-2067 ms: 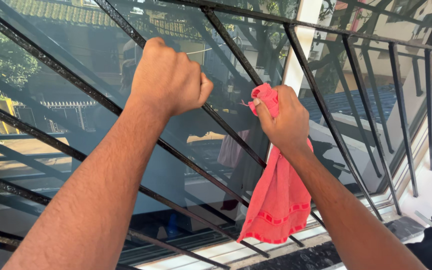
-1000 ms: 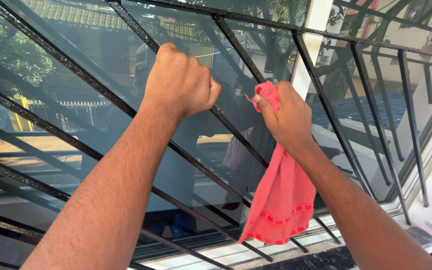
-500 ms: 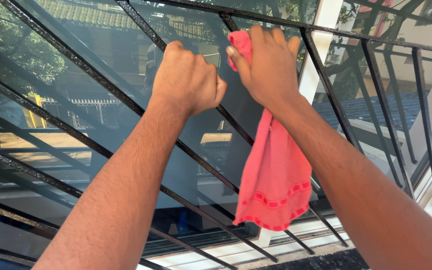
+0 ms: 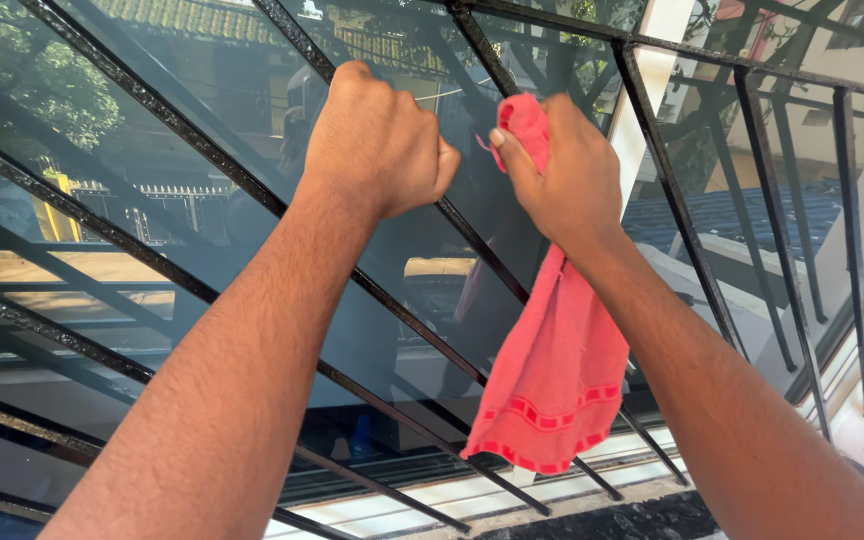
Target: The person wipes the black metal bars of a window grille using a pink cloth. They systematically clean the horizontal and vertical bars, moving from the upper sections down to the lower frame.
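Red cloth (image 4: 552, 375) hangs lengthwise downward from the clenched right hand (image 4: 562, 170). Left hand (image 4: 377, 140) is fisted around a black window bar (image 4: 202, 150). Tinted glass pane (image 4: 102, 230) lies behind.

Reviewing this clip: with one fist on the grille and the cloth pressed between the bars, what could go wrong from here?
1. The right hand works a red cloth between close black metal window bars; knuckles could scrape them.
2. The cloth's long loose end hangs across a lower bar and might snag.
3. The left hand is clenched on a rough, flaky-looking bar, which may abrade skin.
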